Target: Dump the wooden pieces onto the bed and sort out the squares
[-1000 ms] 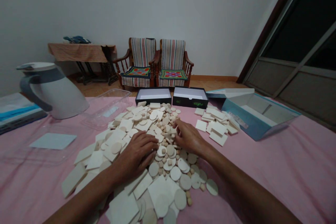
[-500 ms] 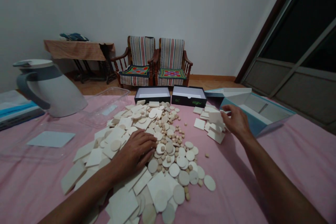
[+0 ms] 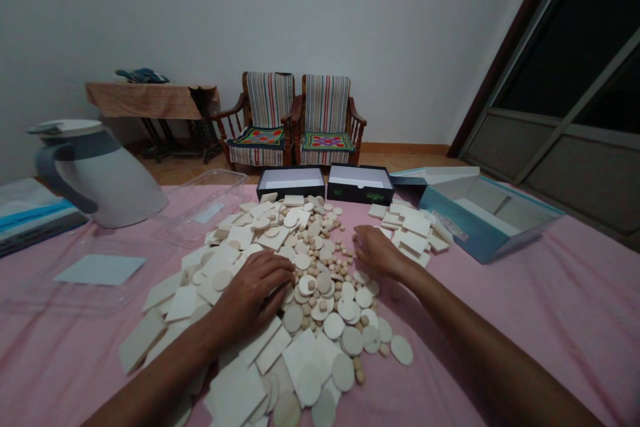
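A large heap of pale wooden pieces, among them square tiles (image 3: 235,390), round discs (image 3: 333,325) and small cubes (image 3: 360,373), is spread over the pink cloth. My left hand (image 3: 263,283) lies on the heap, fingers loosely bent over the pieces and resting beside the discs. At the heap's right edge is my right hand (image 3: 377,250), close to the small cubes, its fingers slightly curved with nothing visible in them. Just behind that hand sits a smaller pile of square tiles (image 3: 414,243), partly hidden by it.
Two open black boxes (image 3: 361,193) stand behind the heap. An open blue box (image 3: 453,223) lies at the right. Clear plastic trays (image 3: 120,297) and a white jug (image 3: 117,180) are on the left. Two wooden chairs (image 3: 327,113) stand against the wall.
My right hand has let go of the square tiles by the blue box and moved left to the heap's edge. Those tiles now lie flatter on their pile. My left hand has hardly moved.
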Demonstrator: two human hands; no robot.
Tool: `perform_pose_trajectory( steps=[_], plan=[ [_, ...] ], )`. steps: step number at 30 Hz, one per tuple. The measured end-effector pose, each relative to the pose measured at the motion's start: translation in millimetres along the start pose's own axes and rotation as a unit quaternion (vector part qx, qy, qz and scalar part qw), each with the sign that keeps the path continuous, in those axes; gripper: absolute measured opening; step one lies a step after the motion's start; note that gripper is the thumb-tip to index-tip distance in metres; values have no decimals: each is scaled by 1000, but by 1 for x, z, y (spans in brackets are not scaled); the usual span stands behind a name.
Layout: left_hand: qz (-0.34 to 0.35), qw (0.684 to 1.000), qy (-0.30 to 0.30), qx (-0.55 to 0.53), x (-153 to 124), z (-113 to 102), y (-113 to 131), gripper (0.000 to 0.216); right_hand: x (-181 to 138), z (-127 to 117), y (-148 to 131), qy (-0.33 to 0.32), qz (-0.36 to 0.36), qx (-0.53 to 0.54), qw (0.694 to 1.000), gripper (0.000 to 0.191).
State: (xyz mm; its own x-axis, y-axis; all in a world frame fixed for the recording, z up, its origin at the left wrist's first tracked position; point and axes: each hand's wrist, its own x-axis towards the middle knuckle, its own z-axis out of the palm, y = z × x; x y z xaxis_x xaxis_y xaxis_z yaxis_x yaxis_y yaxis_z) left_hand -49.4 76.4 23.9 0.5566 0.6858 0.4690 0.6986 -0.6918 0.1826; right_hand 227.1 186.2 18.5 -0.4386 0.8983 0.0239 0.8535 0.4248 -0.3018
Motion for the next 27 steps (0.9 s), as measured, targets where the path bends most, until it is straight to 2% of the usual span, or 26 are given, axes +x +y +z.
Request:
perform_pose_trajectory(
  steps=[3,6,10,14,18,22,27],
  plan=[
    [2,1000,5,1,0,0,0,20,9,7,-7,-16,6,-13,1000,16],
    [4,1000,15,-3,0,-1,2,18,7,10,-13,-31,-6,14,999,21],
    [-3,1000,17,-10,1,-2,4,18,8,5,-23,25,-19,71,997,23],
    [-2,1000,18,-10,3,-3,5,18,33,0,-41,60,-54,95,992,25],
    [-3,999,33,-4,3,-3,6,17,71,2,-62,76,-62,52,994,28],
    [-7,999,47,-7,2,-2,6,16,94,10,-78,71,-38,42,996,22],
    [-12,999,42,-9,-1,-1,3,17,102,21,-86,79,2,67,995,26]
  ],
)
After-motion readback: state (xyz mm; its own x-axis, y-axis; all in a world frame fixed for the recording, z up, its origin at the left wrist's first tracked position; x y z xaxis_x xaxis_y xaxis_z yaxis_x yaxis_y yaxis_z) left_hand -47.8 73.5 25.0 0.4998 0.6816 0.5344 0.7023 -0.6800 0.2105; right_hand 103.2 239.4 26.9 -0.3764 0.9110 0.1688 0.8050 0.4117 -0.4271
